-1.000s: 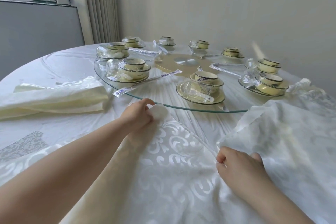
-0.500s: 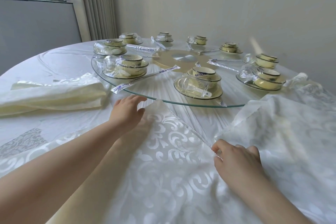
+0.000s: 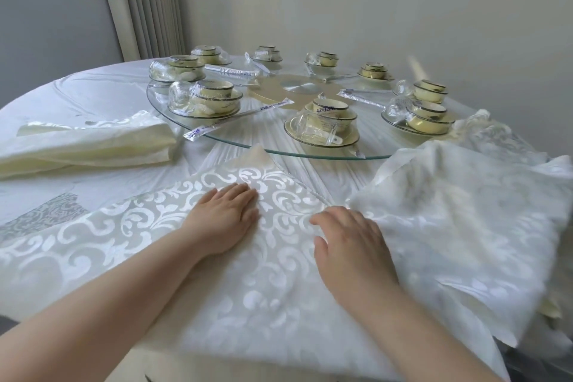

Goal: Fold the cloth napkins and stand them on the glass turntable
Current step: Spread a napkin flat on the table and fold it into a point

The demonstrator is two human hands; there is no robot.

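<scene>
Pressing flat on the patterned napkin (image 3: 248,257): left hand (image 3: 221,220), right hand (image 3: 350,245).

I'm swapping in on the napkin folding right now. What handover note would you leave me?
Left hand: open, flat on the spread napkin.
Right hand: open, resting near its right edge.
Napkin lies flat before the turntable, a corner toward the rim. Cloth pile to the right, folded stack to the left.
Done: one napkin laid out. Left: fold it, stand it on the turntable; none stands there yet.
</scene>
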